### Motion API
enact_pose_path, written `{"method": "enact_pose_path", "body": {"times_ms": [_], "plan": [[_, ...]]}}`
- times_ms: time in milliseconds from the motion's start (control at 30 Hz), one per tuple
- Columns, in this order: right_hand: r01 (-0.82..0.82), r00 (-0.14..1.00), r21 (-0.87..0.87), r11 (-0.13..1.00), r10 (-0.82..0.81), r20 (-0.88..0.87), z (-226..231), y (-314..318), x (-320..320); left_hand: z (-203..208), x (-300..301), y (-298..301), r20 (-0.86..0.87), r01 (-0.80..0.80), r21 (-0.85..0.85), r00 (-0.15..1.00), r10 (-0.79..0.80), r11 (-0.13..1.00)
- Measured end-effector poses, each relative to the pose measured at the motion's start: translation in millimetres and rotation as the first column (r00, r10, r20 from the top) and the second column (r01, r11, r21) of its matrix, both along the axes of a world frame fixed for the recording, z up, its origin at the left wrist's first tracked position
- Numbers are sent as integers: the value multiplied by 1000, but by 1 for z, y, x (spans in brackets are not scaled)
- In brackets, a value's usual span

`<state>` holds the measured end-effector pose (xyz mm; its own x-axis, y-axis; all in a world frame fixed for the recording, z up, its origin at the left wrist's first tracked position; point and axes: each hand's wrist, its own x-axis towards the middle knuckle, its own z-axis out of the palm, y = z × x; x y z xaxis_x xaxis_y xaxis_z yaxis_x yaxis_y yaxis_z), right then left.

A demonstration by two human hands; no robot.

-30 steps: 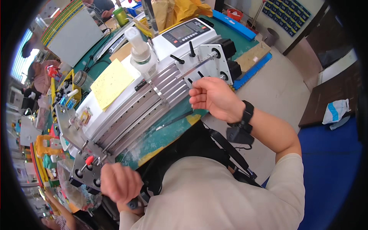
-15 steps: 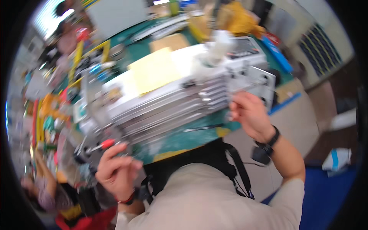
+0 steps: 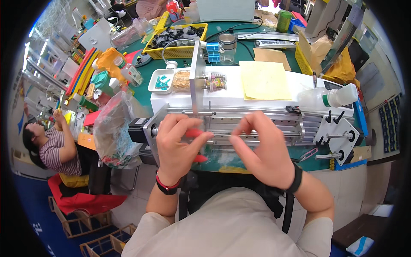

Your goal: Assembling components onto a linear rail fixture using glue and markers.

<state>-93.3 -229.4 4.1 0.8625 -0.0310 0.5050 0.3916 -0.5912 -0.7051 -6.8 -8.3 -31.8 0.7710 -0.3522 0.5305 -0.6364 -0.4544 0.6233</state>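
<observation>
My left hand (image 3: pixel 173 145) is over the left part of a metal rail fixture (image 3: pixel 265 128), thumb and index finger curled toward each other. Two red pieces (image 3: pixel 200 159) show beside its fingers; what they belong to is hidden. To its right is my right hand (image 3: pixel 267 152), slightly blurred, with thumb and index finger bent close together in a pinch. Anything between them is too small to make out. Behind the hands, an upright metal plate (image 3: pixel 197 77) carries a spool-like part with coloured bits (image 3: pixel 216 82). A black motor (image 3: pixel 139 129) sits at the fixture's left end.
Yellow paper (image 3: pixel 265 81) and a plastic bottle (image 3: pixel 327 97) lie on the white machine body. Behind stand a glass jar (image 3: pixel 227 49) and a yellow basket of black parts (image 3: pixel 180 40). Pink-handled scissors (image 3: pixel 309 153) lie at right. A person (image 3: pixel 55 143) sits at left beside a plastic bag (image 3: pixel 117 128).
My view has levelled and shifted. My hands have come closer together over the rail fixture, the left from its left end and the right from its right end.
</observation>
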Motion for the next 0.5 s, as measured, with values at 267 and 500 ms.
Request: {"method": "enact_pose_path", "body": {"times_ms": [267,500], "plan": [[2,990,4,1000,-1,-142,-17,36,45,1,6,9,37,112,-117,993,-109,987],[-211,945,-539,816,312,103,-15,13,10,6,18,-5,265,228,98,933,-246,969]]}}
